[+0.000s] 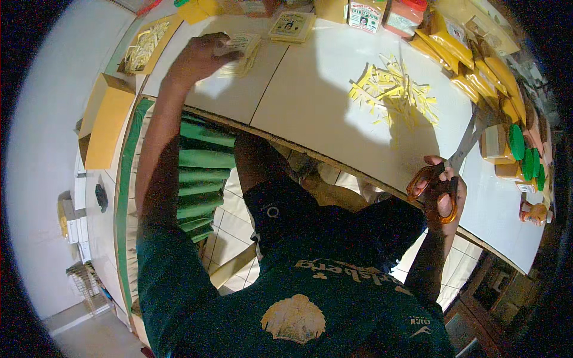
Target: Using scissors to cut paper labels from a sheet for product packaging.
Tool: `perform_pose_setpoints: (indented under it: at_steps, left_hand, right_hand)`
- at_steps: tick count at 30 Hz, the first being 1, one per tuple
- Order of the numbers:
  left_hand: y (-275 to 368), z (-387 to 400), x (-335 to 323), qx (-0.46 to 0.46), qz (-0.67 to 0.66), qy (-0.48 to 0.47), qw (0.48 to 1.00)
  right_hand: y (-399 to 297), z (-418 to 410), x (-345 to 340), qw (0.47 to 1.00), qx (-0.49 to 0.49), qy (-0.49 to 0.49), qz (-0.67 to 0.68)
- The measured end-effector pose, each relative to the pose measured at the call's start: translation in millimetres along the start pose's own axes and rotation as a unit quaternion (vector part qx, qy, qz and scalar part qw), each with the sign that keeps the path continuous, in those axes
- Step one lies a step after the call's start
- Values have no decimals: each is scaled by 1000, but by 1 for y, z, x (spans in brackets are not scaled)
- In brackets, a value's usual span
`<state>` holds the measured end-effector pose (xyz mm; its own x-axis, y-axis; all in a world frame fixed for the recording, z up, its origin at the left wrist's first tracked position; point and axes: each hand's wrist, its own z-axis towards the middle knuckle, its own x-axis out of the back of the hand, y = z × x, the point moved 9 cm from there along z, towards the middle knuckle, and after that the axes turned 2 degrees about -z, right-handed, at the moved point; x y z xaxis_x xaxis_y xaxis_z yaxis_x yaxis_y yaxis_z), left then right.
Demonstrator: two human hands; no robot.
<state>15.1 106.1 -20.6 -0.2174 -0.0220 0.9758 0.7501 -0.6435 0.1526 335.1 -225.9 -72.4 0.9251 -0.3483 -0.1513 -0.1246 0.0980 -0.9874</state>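
Note:
My right hand holds a pair of scissors by its translucent orange-brown handles. Its metal blades point away over the white tabletop. At the far left of the table, my left hand is beside a stack of printed paper labels, thumb and fingers apart. Whether its fingertips touch the stack cannot be told. A second stack of labels lies farther back. Thin yellow and white paper offcuts are heaped at the right middle of the table.
Filled yellow pouches line the right rear edge. Jars with green lids lie at the right, near a small bottle. A box of paper strips and an open cardboard box stand at left. Green pleated cloth hangs below the table.

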Motion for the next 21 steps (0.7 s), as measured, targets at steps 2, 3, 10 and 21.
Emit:
perform_pose_setpoints:
  at_steps: [2,3,10,21]
  left_hand:
    - [1,4,-18,-74,120,-15,990]
    - [1,5,-18,-76,119,-15,990]
    - [7,5,-11,-49,162,-12,985]
    - [43,-9,14,-15,78,17,997]
  right_hand:
    - [3,0,1,1000,6,6,5]
    - [4,-1,3,1000,10,17,9]
    - [-6,1,1,999,13,30,-15]
    - [5,1,3,1000,-11,22,-2]
